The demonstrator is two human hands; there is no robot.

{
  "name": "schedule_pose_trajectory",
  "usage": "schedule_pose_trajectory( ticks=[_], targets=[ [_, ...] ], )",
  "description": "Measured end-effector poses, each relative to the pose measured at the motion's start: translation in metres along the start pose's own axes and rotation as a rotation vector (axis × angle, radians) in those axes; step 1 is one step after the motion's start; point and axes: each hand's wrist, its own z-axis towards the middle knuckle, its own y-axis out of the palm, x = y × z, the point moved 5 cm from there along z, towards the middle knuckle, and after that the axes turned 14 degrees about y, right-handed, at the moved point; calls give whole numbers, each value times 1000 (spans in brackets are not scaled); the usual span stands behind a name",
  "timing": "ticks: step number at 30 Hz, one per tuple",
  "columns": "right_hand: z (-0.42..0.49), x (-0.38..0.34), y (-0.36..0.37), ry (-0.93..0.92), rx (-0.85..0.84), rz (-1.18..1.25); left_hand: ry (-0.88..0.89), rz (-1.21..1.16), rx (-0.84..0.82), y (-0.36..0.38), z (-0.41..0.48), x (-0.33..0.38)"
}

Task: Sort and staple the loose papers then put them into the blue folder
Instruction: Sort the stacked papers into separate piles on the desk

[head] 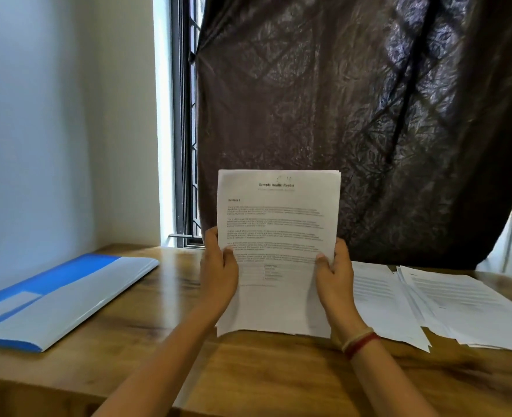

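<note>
Left hand [220, 266] and right hand [334, 272] are pinching a light, floppy sheaf of papers [278, 218] by its side edges, standing it upright on the table [248, 371], its loose sheets seemingly liable to slip.

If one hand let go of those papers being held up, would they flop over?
Probably. The held papers are thin sheets and their bottom edge waves near the table, so they look floppy. The left hand and right hand grip both sides, likely keeping them upright. Their top edges sit uneven, so sheets might slide apart.
</note>
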Motion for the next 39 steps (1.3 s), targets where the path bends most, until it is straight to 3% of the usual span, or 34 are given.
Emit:
schedule_pose_trajectory(
  ticks=[4,8,15,20,24,39],
  targets=[
    [-6,6,-1,14,-13,34,-40,-10,52,4,-7,-9],
    [-8,22,0,126,-41,3,-220,-41,-24,16,-31,-33],
    [-4,18,-9,78,54,59,-176,-106,52,14,-19,-13],
    [-11,35,-4,179,30,69,-284,-100,43,19,-39,-32],
    [-10,34,-4,182,52,89,-229,-83,91,16,-36,-23],
    [-19,45,-6,231,62,88,-276,-13,32,23,-50,-28]
  ],
)
